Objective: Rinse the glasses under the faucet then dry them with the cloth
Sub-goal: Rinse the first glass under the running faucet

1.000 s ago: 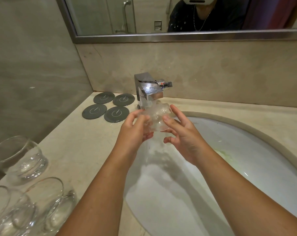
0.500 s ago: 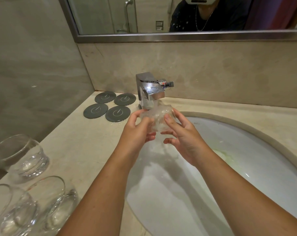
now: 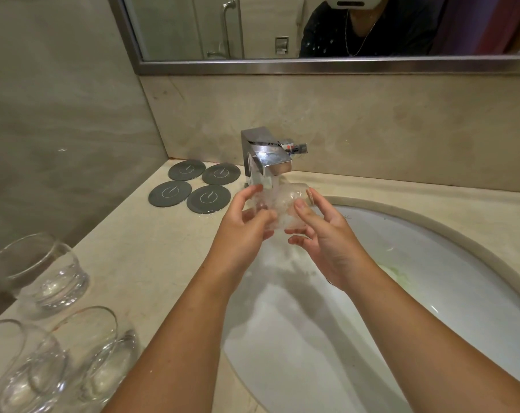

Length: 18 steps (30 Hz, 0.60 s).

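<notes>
A clear glass (image 3: pixel 279 204) is held under the chrome faucet (image 3: pixel 267 159), with water running over and into it. My left hand (image 3: pixel 244 228) grips it from the left, thumb and fingers curled round its side. From the right, my right hand (image 3: pixel 321 234) holds it with thumb and fingertips on its wall. Three more clear glasses stand on the counter at the lower left: one further back (image 3: pixel 41 272), two close together near the front edge (image 3: pixel 104 347), (image 3: pixel 17 371). No cloth is in view.
The white oval sink (image 3: pixel 431 293) lies under my hands, set in a beige stone counter (image 3: pixel 151 257). Several round grey coasters (image 3: pixel 193 189) lie left of the faucet. A stone wall stands at the left and a mirror (image 3: pixel 312 28) above.
The glass has been raised slightly and moved closer under the spout. My fingers have shifted a little on its wall. The other glasses have not moved.
</notes>
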Each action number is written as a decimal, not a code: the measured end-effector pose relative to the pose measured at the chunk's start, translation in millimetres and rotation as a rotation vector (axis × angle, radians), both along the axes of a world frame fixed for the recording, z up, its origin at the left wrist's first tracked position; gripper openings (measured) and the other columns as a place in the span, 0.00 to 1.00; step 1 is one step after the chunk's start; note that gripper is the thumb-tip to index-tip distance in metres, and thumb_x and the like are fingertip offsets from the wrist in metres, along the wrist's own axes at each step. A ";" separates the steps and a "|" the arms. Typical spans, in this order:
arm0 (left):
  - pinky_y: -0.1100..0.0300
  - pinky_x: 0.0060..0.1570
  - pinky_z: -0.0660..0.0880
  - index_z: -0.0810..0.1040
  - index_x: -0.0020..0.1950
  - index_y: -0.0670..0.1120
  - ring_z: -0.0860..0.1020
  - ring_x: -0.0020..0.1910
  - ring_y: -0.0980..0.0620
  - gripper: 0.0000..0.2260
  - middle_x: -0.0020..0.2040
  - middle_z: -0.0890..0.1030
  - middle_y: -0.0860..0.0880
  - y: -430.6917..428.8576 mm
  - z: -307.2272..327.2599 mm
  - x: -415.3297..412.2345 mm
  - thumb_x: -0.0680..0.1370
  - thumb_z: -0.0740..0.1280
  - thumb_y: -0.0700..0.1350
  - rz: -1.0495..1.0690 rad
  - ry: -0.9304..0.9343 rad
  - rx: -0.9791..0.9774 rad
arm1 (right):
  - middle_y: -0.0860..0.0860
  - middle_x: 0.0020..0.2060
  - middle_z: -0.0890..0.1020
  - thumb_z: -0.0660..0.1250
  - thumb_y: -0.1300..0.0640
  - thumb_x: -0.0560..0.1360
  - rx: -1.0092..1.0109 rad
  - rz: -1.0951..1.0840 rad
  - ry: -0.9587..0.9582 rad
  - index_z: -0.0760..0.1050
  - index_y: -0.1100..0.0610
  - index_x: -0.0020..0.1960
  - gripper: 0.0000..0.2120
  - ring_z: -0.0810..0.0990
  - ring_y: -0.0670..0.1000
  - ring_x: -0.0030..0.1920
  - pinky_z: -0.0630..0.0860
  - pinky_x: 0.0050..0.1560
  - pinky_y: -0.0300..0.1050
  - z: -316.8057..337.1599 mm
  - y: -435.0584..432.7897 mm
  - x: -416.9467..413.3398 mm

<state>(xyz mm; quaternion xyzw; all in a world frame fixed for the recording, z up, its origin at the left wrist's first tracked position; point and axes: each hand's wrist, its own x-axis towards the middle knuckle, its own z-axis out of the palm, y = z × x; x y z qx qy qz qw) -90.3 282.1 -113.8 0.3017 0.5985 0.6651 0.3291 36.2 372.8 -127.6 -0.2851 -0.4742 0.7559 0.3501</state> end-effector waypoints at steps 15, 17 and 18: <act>0.58 0.47 0.80 0.77 0.72 0.57 0.84 0.42 0.54 0.17 0.48 0.87 0.51 2.0 -0.8 -0.3 0.84 0.69 0.44 -0.021 -0.070 -0.002 | 0.56 0.53 0.85 0.77 0.49 0.69 0.050 0.009 0.001 0.63 0.50 0.83 0.45 0.82 0.54 0.47 0.80 0.44 0.45 3.6 -3.6 0.9; 0.58 0.48 0.80 0.76 0.73 0.59 0.83 0.39 0.56 0.20 0.45 0.85 0.52 1.2 -1.8 0.2 0.83 0.71 0.42 -0.014 -0.017 -0.014 | 0.56 0.51 0.85 0.77 0.47 0.69 0.058 -0.005 -0.012 0.63 0.50 0.83 0.46 0.83 0.53 0.46 0.80 0.44 0.46 3.1 -3.9 -0.2; 0.59 0.47 0.81 0.77 0.73 0.58 0.82 0.38 0.57 0.20 0.45 0.84 0.51 0.1 -1.7 0.4 0.83 0.71 0.42 -0.008 0.000 -0.013 | 0.55 0.50 0.86 0.77 0.46 0.69 0.063 -0.012 -0.023 0.63 0.50 0.83 0.46 0.83 0.53 0.45 0.80 0.43 0.46 3.3 -4.2 -0.5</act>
